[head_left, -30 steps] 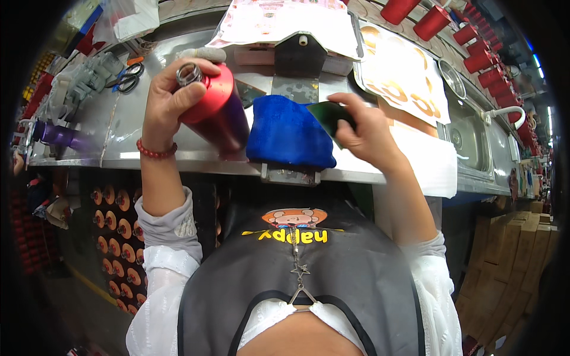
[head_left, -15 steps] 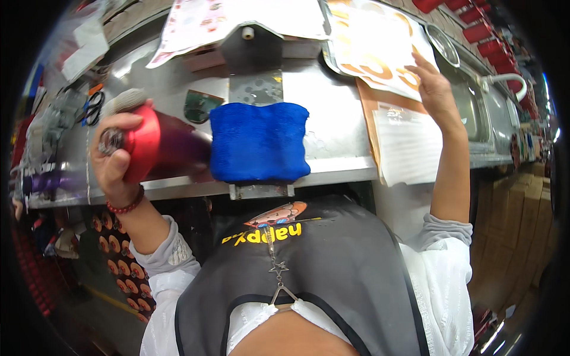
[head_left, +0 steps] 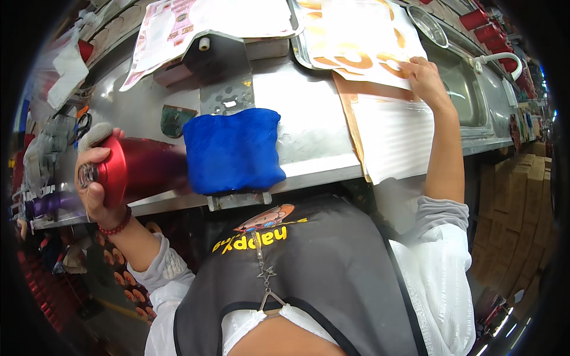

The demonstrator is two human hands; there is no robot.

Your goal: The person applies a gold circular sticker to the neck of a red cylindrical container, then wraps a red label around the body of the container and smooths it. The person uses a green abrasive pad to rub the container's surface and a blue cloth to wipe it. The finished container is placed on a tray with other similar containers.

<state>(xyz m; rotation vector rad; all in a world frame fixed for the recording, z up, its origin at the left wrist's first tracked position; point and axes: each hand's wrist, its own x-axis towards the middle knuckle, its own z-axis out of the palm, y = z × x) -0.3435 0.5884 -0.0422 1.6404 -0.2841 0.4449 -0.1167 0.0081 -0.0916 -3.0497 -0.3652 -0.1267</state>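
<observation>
My left hand point(head_left: 95, 184) is closed around the end of a shiny red metal cylinder point(head_left: 148, 169), which lies sideways. A grey cover sits on one of its fingers. The cylinder's other end reaches a blue cloth-covered pad point(head_left: 234, 151) at the counter's front edge. At the far right, my right hand point(head_left: 430, 86) has its fingers pinched together on the edge of a white sheet printed with orange rings point(head_left: 356, 38). The fingertips partly hide the grip. Below that hand lie white paper sheets point(head_left: 395, 139) on a brown board.
A pink-printed sheet point(head_left: 172, 26) lies at the back, beside a dark metal stand point(head_left: 214, 59). A small green piece point(head_left: 177, 120) rests behind the cylinder. Scissors point(head_left: 84, 126) are at the left. A sink point(head_left: 466, 101) and a round metal dish point(head_left: 427, 26) are at the right.
My right hand has come down from above the orange-printed sheet, and its spread fingers have closed at the sheet's edge. The left hand still holds the cylinder. The whole view has shifted.
</observation>
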